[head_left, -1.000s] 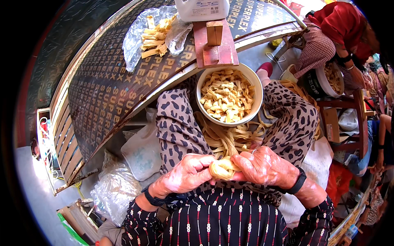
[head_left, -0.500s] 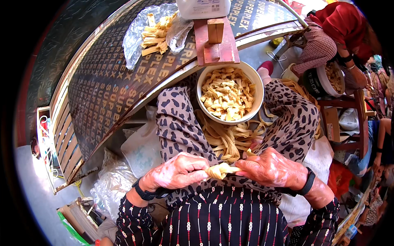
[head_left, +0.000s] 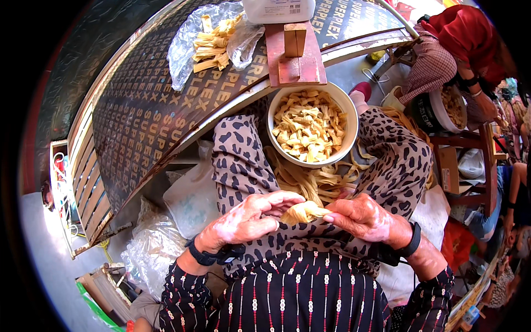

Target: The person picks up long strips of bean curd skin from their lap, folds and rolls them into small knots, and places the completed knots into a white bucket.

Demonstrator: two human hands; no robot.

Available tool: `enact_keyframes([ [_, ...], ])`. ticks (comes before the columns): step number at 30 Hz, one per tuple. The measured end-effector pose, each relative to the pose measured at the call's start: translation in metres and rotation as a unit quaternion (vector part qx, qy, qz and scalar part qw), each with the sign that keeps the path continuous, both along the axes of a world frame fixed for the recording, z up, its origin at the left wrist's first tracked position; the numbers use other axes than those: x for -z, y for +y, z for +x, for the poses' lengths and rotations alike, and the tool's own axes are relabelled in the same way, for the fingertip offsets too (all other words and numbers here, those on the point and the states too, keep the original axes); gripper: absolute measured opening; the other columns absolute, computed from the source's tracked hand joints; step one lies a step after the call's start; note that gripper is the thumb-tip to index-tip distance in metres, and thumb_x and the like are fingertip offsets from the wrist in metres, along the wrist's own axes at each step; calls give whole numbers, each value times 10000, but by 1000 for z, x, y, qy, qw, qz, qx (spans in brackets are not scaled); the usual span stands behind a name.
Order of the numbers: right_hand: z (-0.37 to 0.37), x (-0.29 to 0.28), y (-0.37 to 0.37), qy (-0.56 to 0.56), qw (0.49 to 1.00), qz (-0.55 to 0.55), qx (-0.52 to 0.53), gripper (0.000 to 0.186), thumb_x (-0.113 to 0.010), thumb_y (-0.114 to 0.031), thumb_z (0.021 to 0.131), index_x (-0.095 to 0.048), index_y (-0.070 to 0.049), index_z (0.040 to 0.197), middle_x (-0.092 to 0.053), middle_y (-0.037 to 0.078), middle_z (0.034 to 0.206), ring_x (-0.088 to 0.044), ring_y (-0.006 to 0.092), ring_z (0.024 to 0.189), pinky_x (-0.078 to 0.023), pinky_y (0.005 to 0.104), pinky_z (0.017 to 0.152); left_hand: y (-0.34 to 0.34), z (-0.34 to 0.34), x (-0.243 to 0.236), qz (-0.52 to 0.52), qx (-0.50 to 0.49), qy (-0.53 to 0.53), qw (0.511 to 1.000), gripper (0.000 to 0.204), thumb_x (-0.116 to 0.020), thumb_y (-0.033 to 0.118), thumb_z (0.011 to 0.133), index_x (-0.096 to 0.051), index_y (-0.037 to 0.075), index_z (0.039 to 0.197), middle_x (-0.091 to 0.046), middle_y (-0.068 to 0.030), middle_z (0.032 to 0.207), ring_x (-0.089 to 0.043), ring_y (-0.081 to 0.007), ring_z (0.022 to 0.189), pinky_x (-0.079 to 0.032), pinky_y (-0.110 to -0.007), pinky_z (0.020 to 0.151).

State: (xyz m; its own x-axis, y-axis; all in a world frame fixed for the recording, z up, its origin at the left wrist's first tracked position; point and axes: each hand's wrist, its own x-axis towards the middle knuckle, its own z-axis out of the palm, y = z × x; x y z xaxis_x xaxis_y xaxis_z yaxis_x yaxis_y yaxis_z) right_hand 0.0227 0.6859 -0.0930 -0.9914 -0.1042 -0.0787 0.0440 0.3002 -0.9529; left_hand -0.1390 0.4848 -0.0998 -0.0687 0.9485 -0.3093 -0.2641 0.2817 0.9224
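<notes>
Over my lap, a pale yellow knotted tofu-skin strip (head_left: 301, 213) is pinched at its right end by the thumb and fingers of my right hand (head_left: 362, 218). My left hand (head_left: 246, 220) is beside the knot's left end, its fingers stretched out and thumb apart; whether a fingertip touches the strip is hard to tell. Between my knees, a round white tub (head_left: 354, 133) is heaped with similar knots (head_left: 310, 126). Long loose tofu-skin strips (head_left: 310, 185) lie beneath the tub and just beyond my hands.
A dark printed board (head_left: 138, 127) spans the far left, carrying a plastic bag (head_left: 180, 52) with yellow strips. A red wooden stand (head_left: 301, 72) and white container (head_left: 279, 11) rise behind the tub. At right, a person (head_left: 437, 55) bends over a dark bucket (head_left: 434, 113) near a wooden stool (head_left: 489, 166).
My left hand has loosened from the strip, its fingers spreading and rising slightly. The right hand still pinches the strip, and the knot now shows more fully.
</notes>
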Motion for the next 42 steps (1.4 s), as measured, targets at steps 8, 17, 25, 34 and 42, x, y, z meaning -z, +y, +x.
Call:
enact_keyframes([
  [8, -3, 5, 1, 6, 1000, -5, 7, 177, -542, -159, 916, -573, 0, 844, -500, 120, 540, -524, 282, 483, -390, 366, 469, 11, 0, 8, -61, 44, -122, 990, 522, -521, 124, 810, -414, -50, 1290, -566, -127, 1163, -544, -160, 1047, -416, -271, 897],
  [17, -2, 9, 1, 9, 1000, -10, 17, 171, -548, -153, 911, -572, 0, 842, -502, 124, 547, -523, 292, 487, -394, 369, 474, 26, 15, -1, -63, 8, -34, 997, 448, -630, 79, 778, -482, 12, 1195, -560, -12, 913, -523, -68, 741, -449, -205, 668],
  [25, 4, 11, 6, -5, 1000, 10, -10, 154, -552, -138, 905, -580, -3, 835, -513, 133, 558, -536, 306, 501, -394, 377, 473, 21, 30, 13, -7, -77, -15, 997, 267, -712, 50, 779, -611, 8, 1023, -617, -5, 903, -554, -37, 806, -453, -181, 705],
  [34, 4, 0, 9, -2, 1000, -26, -6, 177, -550, -139, 910, -579, 1, 806, -520, 125, 578, -520, 285, 491, -383, 372, 470, -8, 14, 1, -70, -184, -192, 961, 200, -662, 113, 815, -626, -30, 950, -600, 13, 776, -527, -15, 690, -428, -150, 634],
  [42, 1, 5, 13, -90, 994, -64, -6, 294, -509, -219, 942, -558, 3, 756, -446, 83, 523, -422, 194, 459, -351, 341, 460, 0, 12, 6, -56, -89, -31, 994, 396, -722, 37, 767, -530, 11, 1112, -590, 32, 837, -504, -5, 743, -420, -151, 666],
])
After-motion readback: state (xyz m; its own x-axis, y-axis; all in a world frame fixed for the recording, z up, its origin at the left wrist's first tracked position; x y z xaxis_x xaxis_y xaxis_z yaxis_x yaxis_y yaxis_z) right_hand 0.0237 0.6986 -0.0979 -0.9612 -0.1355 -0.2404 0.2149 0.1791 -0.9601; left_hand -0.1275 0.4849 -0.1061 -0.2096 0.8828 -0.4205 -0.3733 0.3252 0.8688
